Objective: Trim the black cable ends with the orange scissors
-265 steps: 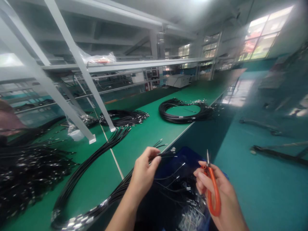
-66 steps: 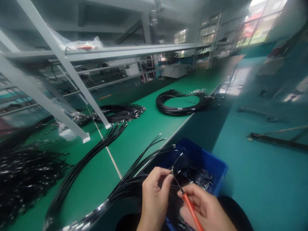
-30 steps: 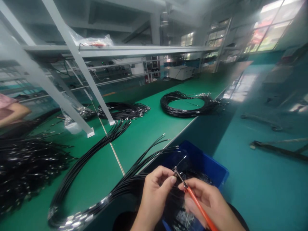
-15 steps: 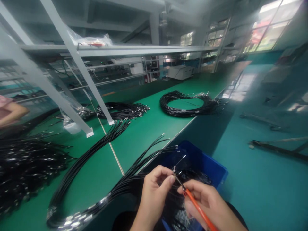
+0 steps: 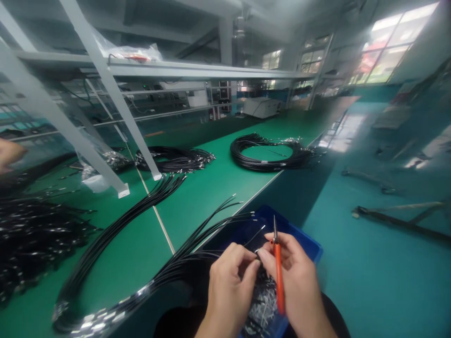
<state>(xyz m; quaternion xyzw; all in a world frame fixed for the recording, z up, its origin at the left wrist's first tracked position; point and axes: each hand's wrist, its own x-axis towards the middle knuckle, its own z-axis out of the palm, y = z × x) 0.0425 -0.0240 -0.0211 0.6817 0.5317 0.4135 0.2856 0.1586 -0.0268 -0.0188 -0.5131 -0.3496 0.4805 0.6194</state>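
My left hand (image 5: 232,281) is pinched round the end of a black cable, above a blue bin (image 5: 310,241). Close beside it, my right hand (image 5: 296,277) holds red-handled pliers (image 5: 279,277) against the palm, their narrow tip pointing up. The right thumb and finger meet near the small silvery cable end at the left fingertips. A bundle of black cables (image 5: 123,225) curves over the green table (image 5: 197,197) towards my hands. Clear and whitish small pieces (image 5: 262,303) lie in the bin below.
Two coiled cable bundles (image 5: 260,164) (image 5: 176,159) lie farther back. A dark cable heap (image 5: 38,234) covers the left side. White shelf posts (image 5: 116,98) stand on the table. Another person's hand (image 5: 10,155) shows at the left edge. A metal stand (image 5: 394,218) is on the floor.
The pliers have swung upright, away from the left fingertips. My right thumb and finger have come in to the cable end. The other person's arm has moved partly out of view.
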